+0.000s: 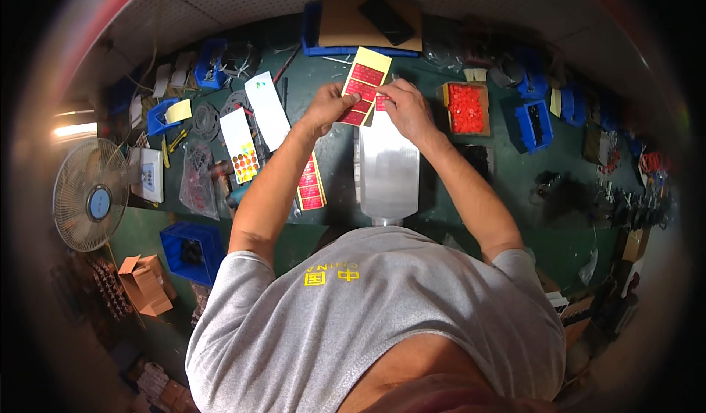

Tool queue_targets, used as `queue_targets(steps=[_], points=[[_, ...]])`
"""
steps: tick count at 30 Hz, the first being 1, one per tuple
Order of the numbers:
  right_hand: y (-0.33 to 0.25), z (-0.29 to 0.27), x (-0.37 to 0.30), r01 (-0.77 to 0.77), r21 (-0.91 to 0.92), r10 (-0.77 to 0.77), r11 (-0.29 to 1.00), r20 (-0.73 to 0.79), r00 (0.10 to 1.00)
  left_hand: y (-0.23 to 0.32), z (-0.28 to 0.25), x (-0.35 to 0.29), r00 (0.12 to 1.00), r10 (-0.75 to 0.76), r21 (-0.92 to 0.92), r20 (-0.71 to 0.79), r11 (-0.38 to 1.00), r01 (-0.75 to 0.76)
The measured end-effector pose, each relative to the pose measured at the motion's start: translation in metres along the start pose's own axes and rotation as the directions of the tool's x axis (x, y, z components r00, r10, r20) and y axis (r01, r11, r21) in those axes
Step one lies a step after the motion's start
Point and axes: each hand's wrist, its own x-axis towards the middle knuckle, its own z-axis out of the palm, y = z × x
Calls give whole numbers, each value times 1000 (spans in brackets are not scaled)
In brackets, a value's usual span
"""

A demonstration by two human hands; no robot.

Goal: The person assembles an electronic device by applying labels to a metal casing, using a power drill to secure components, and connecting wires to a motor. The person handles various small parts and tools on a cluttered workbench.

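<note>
Dim overall, brightest at centre frame, with glare off a lamp (73, 128) at the left edge. Heavy fisheye bending, dark vignette and soft blur toward every rim.

A yellow backing sheet (363, 86) carrying rows of red rectangular labels is being held up over the green desk (507, 185), tilting so its top corner is leaning to the right. Its lower left edge is sitting in the left grip (326, 108). A single small red label (381, 102) is being pinched in the right grip (404, 108), just beside the sheet's right edge, above a silvery metal plate (387, 170).
</note>
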Motion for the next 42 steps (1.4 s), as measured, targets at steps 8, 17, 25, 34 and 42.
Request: queue_targets(steps=[8,17,25,34,42], points=[[4,-5,18,29,-67,-15,997,207,978,-13,-2,3,997,-72,-180,5,981,72],[8,-12,18,85,-145,-40,986,291,956,-39,-15,-14,971,114,-12,-209,993,-120],[37,-26,-6,9,295,-60,955,162,985,-129,-63,-65,865,366,804,-344,591,69],[-22,-71,-10,-53,390,-17,919,175,984,12,45,-91,902,412,286,-133,887,-363],[-37,-70,-18,-11,321,-82,947,274,958,15,64,-90,938,343,453,49,830,-326]])
